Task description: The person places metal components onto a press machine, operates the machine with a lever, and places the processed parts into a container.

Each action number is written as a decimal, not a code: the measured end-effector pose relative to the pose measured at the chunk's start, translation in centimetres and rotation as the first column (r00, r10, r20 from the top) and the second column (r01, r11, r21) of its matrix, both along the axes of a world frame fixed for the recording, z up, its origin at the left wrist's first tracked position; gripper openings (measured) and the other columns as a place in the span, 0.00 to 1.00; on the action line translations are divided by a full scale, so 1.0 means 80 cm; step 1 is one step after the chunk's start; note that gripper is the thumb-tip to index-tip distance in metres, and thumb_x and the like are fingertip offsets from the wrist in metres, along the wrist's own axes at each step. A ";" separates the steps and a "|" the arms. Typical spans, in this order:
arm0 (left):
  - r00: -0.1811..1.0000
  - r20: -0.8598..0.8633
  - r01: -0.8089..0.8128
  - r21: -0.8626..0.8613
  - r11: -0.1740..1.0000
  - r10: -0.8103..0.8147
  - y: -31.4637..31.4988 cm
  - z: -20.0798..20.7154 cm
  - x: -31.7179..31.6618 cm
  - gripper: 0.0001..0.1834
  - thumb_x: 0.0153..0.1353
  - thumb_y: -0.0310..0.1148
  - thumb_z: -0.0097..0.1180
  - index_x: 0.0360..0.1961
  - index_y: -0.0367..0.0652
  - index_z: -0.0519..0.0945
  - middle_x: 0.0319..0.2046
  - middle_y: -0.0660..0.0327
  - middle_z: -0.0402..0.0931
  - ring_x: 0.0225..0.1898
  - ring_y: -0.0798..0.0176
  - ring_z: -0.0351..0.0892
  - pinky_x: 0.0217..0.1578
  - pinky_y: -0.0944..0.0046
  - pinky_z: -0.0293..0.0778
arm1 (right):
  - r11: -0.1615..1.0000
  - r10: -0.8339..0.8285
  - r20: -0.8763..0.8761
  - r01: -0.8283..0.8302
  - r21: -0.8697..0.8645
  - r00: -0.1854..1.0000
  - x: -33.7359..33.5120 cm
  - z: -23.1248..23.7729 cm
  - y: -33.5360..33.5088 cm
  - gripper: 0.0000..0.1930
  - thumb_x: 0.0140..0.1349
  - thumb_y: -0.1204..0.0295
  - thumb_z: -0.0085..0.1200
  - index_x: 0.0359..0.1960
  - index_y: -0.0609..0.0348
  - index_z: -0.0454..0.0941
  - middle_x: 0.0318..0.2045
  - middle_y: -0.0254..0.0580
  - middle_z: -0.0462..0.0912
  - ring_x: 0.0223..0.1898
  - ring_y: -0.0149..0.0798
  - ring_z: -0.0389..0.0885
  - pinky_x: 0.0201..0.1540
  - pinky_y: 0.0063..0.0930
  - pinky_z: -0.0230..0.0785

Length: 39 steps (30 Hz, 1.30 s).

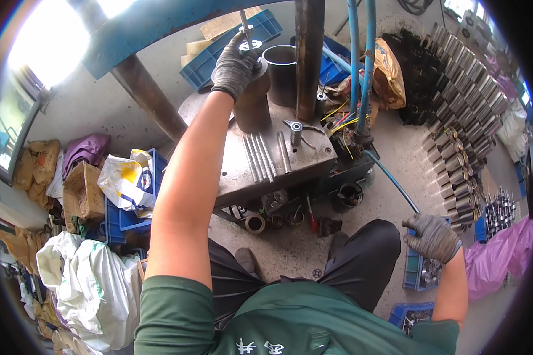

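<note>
My left hand [236, 71], in a grey knit glove, reaches up to the top of a thick dark metal cylinder [252, 100]. Its fingers close around a slim metal rod with a collar [245, 27], upright above a shiny ring [252, 45] on the cylinder. Low on the right, my gloved right hand [432, 238] curls at the end of a long blue lever [394, 182]; the hand hides that end. On the metal worktable [234, 180] lie several slim metal rods [258, 157], a single thicker rod [284, 151] and a small upright ribbed cylinder [296, 134].
Blue press posts and hoses [370, 59] rise beyond the table, beside a wide open tube [280, 71]. Stacked shiny metal sleeves [462, 89] fill the right side. Blue crates of metal parts [413, 269] stand below my right hand. White sacks [89, 290] lie left.
</note>
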State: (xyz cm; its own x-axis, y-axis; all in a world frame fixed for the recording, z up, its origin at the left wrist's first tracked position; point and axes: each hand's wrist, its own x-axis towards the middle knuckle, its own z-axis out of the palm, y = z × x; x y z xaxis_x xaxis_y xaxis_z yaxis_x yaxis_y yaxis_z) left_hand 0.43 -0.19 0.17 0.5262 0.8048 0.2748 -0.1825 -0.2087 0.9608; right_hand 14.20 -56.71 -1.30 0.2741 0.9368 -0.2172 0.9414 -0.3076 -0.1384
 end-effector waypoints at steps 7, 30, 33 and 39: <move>0.999 0.048 0.014 0.056 0.998 -0.017 0.015 -0.010 0.004 0.30 0.65 0.30 0.72 0.66 0.54 0.77 0.29 0.66 0.80 0.27 0.72 0.76 0.29 0.65 0.79 | 0.995 -0.039 -0.101 0.048 0.087 0.994 0.015 0.028 0.016 0.19 0.60 0.62 0.64 0.51 0.58 0.85 0.42 0.54 0.86 0.41 0.57 0.87 0.47 0.47 0.79; 0.988 0.119 0.111 -0.084 0.990 -0.100 0.008 -0.004 -0.002 0.28 0.64 0.28 0.71 0.64 0.53 0.76 0.29 0.62 0.80 0.30 0.68 0.78 0.31 0.62 0.84 | 0.988 -0.097 -0.136 0.111 0.106 0.986 0.018 0.018 0.011 0.21 0.60 0.63 0.61 0.54 0.56 0.85 0.42 0.54 0.86 0.45 0.56 0.86 0.50 0.49 0.78; 0.983 0.133 0.132 -0.060 0.989 -0.123 0.008 -0.004 -0.003 0.28 0.65 0.28 0.71 0.65 0.51 0.76 0.30 0.62 0.81 0.30 0.69 0.79 0.32 0.63 0.84 | 0.999 0.040 -0.018 -0.040 0.032 0.999 0.017 0.016 0.009 0.20 0.59 0.64 0.61 0.53 0.56 0.85 0.42 0.53 0.87 0.42 0.57 0.86 0.47 0.48 0.79; 0.992 0.075 0.097 0.033 0.995 -0.099 0.008 0.004 -0.013 0.20 0.66 0.28 0.69 0.58 0.40 0.81 0.35 0.63 0.84 0.33 0.70 0.81 0.34 0.63 0.86 | 0.968 -0.068 -0.052 0.078 0.237 0.996 0.026 0.034 0.018 0.18 0.61 0.69 0.60 0.53 0.60 0.83 0.42 0.53 0.85 0.41 0.56 0.86 0.46 0.45 0.79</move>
